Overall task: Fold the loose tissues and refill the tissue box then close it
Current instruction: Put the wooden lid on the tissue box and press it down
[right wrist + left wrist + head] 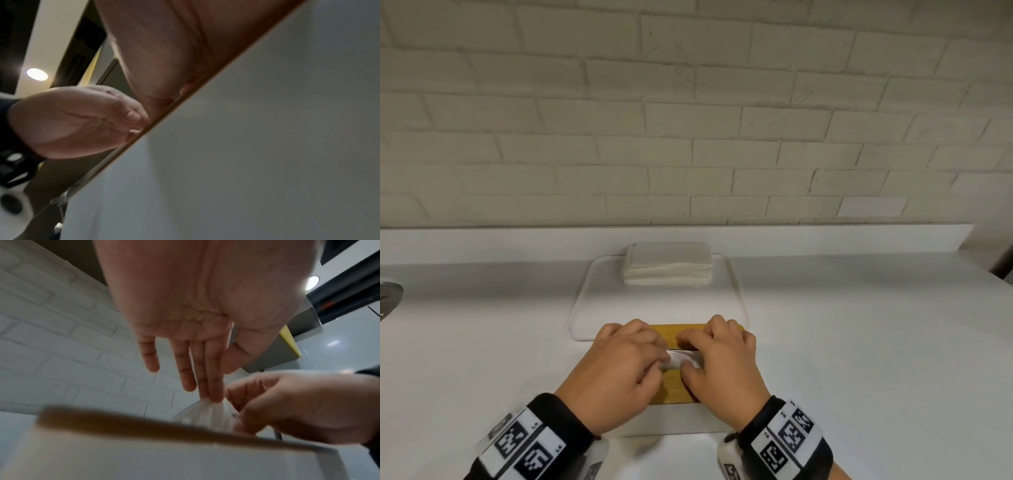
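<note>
The tissue box (674, 422) stands near the counter's front edge. It has a white body and a wooden lid (677, 333), and the lid sits on it. A white tissue (683, 360) pokes up through the lid's slot between my hands. My left hand (655, 347) lies over the lid's left half. In the left wrist view its straight fingers (213, 391) touch the top of the tissue (207, 414). My right hand (697, 354) covers the lid's right half and pinches the tissue with curled fingers (239, 420). A stack of folded tissues (668, 264) lies behind.
The folded stack rests at the back of a white tray (589, 308), which lies just behind the box. A white ledge and a brick wall (688, 137) close off the counter's far side. A metal object (389, 295) shows at the left edge.
</note>
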A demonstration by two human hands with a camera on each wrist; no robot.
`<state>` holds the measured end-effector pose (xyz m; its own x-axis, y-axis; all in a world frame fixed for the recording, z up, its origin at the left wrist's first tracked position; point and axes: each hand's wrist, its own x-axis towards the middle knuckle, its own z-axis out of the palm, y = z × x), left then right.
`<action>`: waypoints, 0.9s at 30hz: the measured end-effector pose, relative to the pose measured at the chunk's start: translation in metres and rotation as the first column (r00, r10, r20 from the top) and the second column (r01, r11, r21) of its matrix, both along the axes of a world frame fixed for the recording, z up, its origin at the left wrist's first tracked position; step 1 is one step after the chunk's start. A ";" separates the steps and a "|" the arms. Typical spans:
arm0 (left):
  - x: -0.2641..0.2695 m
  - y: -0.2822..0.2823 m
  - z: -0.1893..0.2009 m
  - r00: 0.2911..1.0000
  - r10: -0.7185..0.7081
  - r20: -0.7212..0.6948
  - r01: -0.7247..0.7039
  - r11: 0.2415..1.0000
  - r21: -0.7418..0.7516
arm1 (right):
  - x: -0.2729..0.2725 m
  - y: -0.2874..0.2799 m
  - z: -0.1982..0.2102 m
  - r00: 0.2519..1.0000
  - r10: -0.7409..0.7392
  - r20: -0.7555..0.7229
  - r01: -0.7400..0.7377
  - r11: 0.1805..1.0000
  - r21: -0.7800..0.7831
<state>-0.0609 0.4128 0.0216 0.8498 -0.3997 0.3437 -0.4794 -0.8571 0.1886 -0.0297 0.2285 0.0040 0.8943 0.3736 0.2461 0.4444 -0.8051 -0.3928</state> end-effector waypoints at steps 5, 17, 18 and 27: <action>0.006 0.011 0.006 0.978 -0.090 -0.190 0.027 0.949 -0.313 | 0.015 -0.011 0.010 0.985 0.141 -0.100 -0.135 0.989 0.063; 0.028 0.023 0.008 0.965 -0.030 -0.259 -0.008 0.989 -0.146 | 0.023 -0.037 0.018 0.990 0.123 -0.068 -0.124 0.992 -0.003; 0.029 0.024 0.006 0.962 -0.059 -0.266 0.006 0.980 -0.196 | 0.023 -0.038 0.019 0.992 0.111 -0.051 -0.109 0.993 0.047; 0.024 0.030 0.002 0.944 -0.022 -0.328 -0.068 0.964 -0.259 | 0.018 -0.046 0.009 0.988 0.134 -0.080 -0.130 0.991 0.044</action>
<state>-0.0365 0.4425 0.0234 0.9402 -0.3118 0.1371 -0.3340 -0.7652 0.5503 -0.0115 0.1830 0.0126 0.8557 0.4815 0.1895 0.5105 -0.7254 -0.4618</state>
